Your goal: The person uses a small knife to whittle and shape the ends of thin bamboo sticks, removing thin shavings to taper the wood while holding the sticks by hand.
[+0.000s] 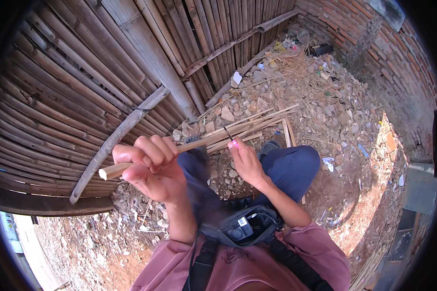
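Note:
My left hand [153, 165] is closed around a pale bamboo stick [199, 142] near its thick cut end, which juts out to the left. The stick slants away to the upper right, over my knees. In my right hand [246, 162], the fingers close on a small knife [227, 130]. Its thin dark blade points up and crosses the stick, and a bit of pink shows at the handle. Whether the blade touches the stick I cannot tell. Below and beyond the stick, several split bamboo strips [250, 137] lie on the ground.
A bamboo-slat wall [77, 72] rises close on the left, with a round pole [119, 133] across it. Stony ground [320, 111] with litter spreads ahead. At the far right stands a brick wall [364, 39]. An unzipped dark bag [247, 228] holding a device hangs at my chest.

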{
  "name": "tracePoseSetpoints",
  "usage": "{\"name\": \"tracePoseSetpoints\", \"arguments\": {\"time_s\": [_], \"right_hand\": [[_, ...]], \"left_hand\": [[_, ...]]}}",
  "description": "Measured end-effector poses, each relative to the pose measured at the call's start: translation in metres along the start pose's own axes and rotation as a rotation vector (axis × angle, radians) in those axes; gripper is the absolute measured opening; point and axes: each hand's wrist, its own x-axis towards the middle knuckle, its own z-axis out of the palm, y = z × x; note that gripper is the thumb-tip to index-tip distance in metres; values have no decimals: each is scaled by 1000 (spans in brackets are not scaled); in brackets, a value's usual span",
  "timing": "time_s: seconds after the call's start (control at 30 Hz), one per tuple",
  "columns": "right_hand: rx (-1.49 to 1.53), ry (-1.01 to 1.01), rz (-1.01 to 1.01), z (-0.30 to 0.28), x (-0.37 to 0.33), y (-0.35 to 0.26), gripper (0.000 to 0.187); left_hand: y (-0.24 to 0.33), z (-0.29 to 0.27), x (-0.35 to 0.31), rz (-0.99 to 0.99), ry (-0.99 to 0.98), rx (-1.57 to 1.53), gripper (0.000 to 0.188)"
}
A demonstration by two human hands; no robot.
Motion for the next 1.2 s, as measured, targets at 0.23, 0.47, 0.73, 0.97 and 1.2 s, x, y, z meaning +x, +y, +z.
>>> {"name": "tracePoseSetpoints", "arguments": {"time_s": [0.23, 0.47, 0.73, 0.97, 1.2], "right_hand": [[44, -46, -10, -2, -2, 9, 27], [38, -85, -95, -9, -17, -26, 25], [56, -50, -84, -4, -18, -12, 22], [36, 32, -26, 9, -8, 34, 26], [90, 34, -6, 15, -12, 3, 22]], "left_hand": [[3, -10, -7, -14, -53, -167, 51], [1, -8, -9, -20, -12, -141, 54], [1, -1, -12, 7, 56, -90, 54], [2, -4, -10, 4, 14, -115, 53], [5, 19, -4, 7, 238, 253, 52]]}}
